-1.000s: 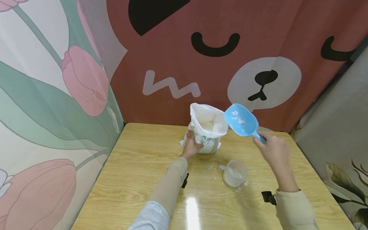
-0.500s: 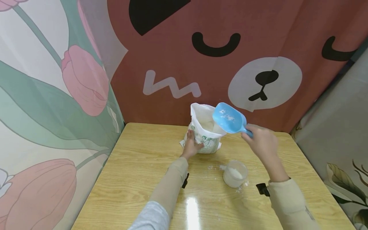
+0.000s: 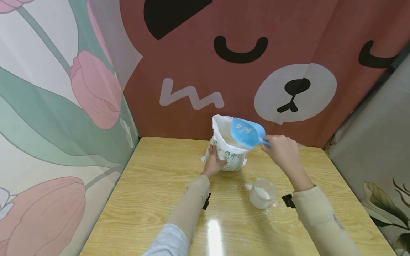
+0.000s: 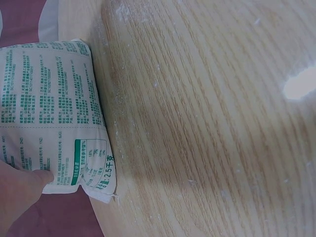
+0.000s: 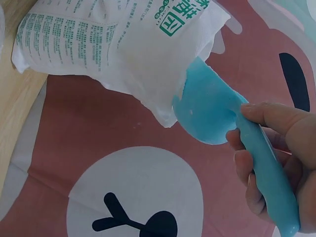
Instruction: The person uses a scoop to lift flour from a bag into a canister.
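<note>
A white bag of flour (image 3: 233, 160) with green print stands upright at the back of the table, its top spread wide. My left hand (image 3: 214, 163) holds its left side, the thumb lying on the printed face (image 4: 52, 98) in the left wrist view. In my right hand (image 3: 283, 151) is the handle of a light blue scoop (image 3: 246, 133). The scoop's bowl (image 5: 210, 106) is tilted at the bag's mouth, its tip partly inside, with traces of white powder on it. Below stands a clear measuring cup (image 3: 262, 195) with white powder in it.
Spilled white powder (image 3: 266, 211) dots the wooden table (image 3: 153, 199) around the cup. A printed curtain (image 3: 185, 64) hangs right behind the table's back edge, and more curtains hang on both sides.
My right hand has moved left with the scoop, from right of the bag to its mouth, and the bowl has tipped toward it. The left hand, bag and cup stay put.
</note>
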The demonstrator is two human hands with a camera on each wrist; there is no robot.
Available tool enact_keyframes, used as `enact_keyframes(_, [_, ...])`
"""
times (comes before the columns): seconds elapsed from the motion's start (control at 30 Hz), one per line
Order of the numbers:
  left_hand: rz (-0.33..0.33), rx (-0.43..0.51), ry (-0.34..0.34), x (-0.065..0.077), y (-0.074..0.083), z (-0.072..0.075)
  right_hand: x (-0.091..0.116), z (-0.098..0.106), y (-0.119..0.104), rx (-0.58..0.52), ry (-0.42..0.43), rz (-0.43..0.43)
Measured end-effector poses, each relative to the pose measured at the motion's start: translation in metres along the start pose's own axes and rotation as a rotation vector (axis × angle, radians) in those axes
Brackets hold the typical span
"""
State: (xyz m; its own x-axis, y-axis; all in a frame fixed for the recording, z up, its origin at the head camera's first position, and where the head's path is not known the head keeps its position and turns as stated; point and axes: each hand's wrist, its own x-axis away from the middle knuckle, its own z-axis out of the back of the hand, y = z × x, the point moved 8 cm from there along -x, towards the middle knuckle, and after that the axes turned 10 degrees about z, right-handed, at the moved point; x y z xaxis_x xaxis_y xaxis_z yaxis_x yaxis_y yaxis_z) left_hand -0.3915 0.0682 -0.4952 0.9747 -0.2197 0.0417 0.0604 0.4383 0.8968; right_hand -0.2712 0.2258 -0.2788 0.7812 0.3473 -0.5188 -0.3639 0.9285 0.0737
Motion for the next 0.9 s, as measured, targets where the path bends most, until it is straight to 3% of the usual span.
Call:
enact_keyframes(0.27, [-0.022,-0.026,0.004,0.001,0.002,0.0,-0.012,-0.007,-0.008,0.026,-0.038,0.067])
enact_keyframes(0.57, [-0.018,-0.017,0.0,0.001,0.001,-0.001,-0.032,-0.02,-0.021,0.181,-0.078,0.17])
enact_keyframes(0.9, [-0.025,-0.036,0.021,0.0,0.002,0.0,-0.055,-0.049,-0.033,0.304,-0.271,0.255])
